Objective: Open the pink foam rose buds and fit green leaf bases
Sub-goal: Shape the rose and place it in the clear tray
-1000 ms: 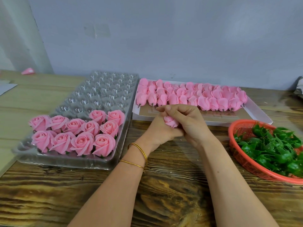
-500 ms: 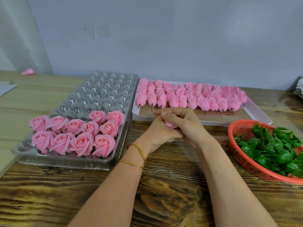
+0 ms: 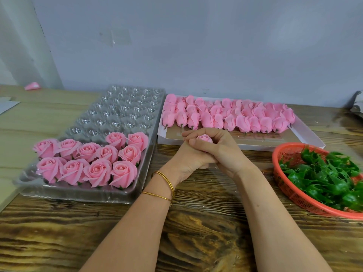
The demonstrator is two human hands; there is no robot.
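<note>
A pink foam rose bud (image 3: 205,138) sits upright between both hands above the middle of the desk (image 3: 196,232), only its curled top showing. The right hand (image 3: 222,152) grasps it, its fingers (image 3: 196,132) curled over the far side and the thumb closing the near side. The left hand (image 3: 186,161) presses in from the left and below. Its fingers are tucked under the right hand and wrapped round the bud's lower part, which is hidden. Two thin gold bangles (image 3: 163,185) circle the left wrist. Just beyond the hands, along the far edge of the desk, lies a shallow white box (image 3: 306,138) holding rows of closed pink buds (image 3: 227,116), their short dark stems pointing toward the near edge. By the right edge stands a red mesh basket (image 3: 290,195) heaped with green leaf bases (image 3: 324,173), part of it cut off by the frame. On the left side a clear plastic tray (image 3: 125,112) with round cups reaches from near the far edge toward the near one. It lies across the seam between the dark grained wood and a paler wooden top. Eleven opened roses (image 3: 98,171) fill its near end, touching one another, with green showing under a few. At the far left corner a small pink object (image 3: 32,86) lies against the wall (image 3: 216,46). A white sheet (image 3: 7,107) lies at the left edge.
</note>
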